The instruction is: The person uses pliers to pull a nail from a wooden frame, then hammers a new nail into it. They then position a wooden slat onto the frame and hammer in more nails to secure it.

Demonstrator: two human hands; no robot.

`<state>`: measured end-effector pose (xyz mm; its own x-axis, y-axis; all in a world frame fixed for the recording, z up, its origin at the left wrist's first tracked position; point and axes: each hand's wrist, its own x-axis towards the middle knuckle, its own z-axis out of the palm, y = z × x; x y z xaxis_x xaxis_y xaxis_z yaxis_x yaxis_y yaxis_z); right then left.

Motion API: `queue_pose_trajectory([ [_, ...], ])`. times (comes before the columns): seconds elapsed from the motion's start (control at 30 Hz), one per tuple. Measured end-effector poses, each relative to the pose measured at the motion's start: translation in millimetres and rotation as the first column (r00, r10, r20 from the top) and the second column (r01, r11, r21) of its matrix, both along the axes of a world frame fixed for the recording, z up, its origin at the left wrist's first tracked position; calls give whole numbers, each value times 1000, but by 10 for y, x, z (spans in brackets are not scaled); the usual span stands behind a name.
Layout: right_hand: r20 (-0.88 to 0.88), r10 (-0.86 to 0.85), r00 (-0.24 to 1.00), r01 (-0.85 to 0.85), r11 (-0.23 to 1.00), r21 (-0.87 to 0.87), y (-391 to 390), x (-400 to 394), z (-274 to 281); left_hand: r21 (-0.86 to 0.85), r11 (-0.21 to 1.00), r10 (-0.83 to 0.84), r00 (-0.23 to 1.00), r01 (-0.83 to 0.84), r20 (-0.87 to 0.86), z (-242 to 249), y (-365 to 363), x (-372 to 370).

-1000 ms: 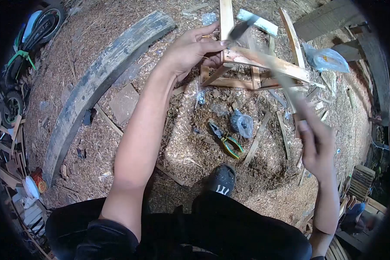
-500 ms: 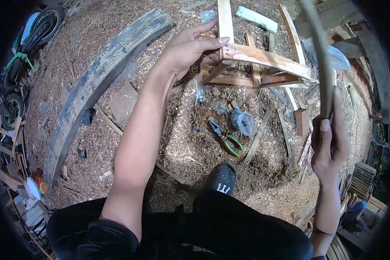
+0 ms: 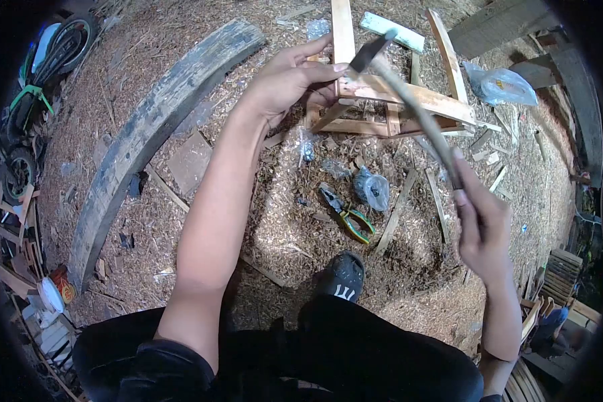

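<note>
My left hand [image 3: 285, 80] is closed round the corner of a wooden frame [image 3: 415, 98], with the thumb near the joint where an upright slat [image 3: 342, 33] meets a horizontal rail. My right hand [image 3: 486, 224] grips the handle of a hammer [image 3: 419, 110]. The hammer's dark head is over the frame's corner, close beside my left thumb. Whether it touches the wood, I cannot tell. Below the frame, pliers [image 3: 347, 213] with green and yellow handles lie on the ground beside a small clear plastic bag [image 3: 371, 189] with dark contents.
A long curved timber [image 3: 154, 127] lies at the left. Wood strips and a plastic bag [image 3: 502, 84] are scattered at the right. My shoe [image 3: 344, 275] is at the lower middle. A motorbike [image 3: 40, 87] stands at the far left, and heavy beams [image 3: 499, 27] are at the upper right.
My right hand has moved left, and the hammer has swung down, bringing its head into view at the frame's corner. My left hand keeps its hold, shifted very slightly.
</note>
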<state>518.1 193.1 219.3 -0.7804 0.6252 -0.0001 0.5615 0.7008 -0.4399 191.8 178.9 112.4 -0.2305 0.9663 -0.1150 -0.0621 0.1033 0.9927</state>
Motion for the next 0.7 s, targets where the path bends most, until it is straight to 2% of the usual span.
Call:
queue_pose_trajectory([
  [0.03, -121, -8, 993, 16, 997, 72, 13, 20, 22, 61, 998, 12, 1000, -11, -15, -36, -6, -10],
  [0.07, -237, -11, 972, 45, 990, 135, 4, 42, 23, 51, 999, 8, 1000, -8, -12, -82, -19, 11],
  [0.13, -233, 20, 972, 13, 991, 137, 0, 53, -87, 6, 996, 87, 990, -88, 108, 35, -48, 85],
  [0.2, -229, 88, 969, -53, 987, 151, 7, 59, -171, 8, 997, 79, 990, -81, 118, 74, -65, 88],
  [0.23, 14, 125, 992, -126, 983, 136, -16, 1, -93, -4, 998, 62, 987, -62, 151, 113, -88, 96],
  [0.27, 11, 124, 992, -124, 983, 138, -10, 16, -52, -19, 999, 43, 982, -40, 183, 134, -104, 95],
  [0.33, -117, 60, 991, -54, 997, 53, 5, 63, -32, 5, 1000, 25, 992, -26, 125, 71, -64, 53],
  [0.37, -257, 13, 966, 42, 978, 204, -29, 24, -49, -7, 1000, 31, 990, -30, 140, 32, -58, 52],
  [0.4, -317, -140, 938, 157, 987, 30, -88, 95, -10, -15, 999, 41, 987, -39, 155, 55, -61, 59],
  [0.47, -338, -86, 937, 155, 971, 181, -90, 136, -159, -10, 999, 36, 991, -35, 131, 58, -59, 60],
  [0.53, 30, 40, 999, -41, 998, 38, -67, -16, -39, -48, 999, -21, 1000, 22, 13, 44, -19, 43],
  [0.6, -36, 68, 997, -66, 997, 42, -40, 15, -71, -14, 1000, 19, 999, -19, 44, 81, -50, 54],
  [0.67, -215, 4, 977, 28, 989, 148, -63, 24, -24, 0, 998, 56, 995, -56, 86, 65, -80, 85],
  [0.7, -268, -106, 958, 136, 986, 93, -108, 77, -23, -4, 998, 61, 991, -61, 120, 44, -79, 93],
])
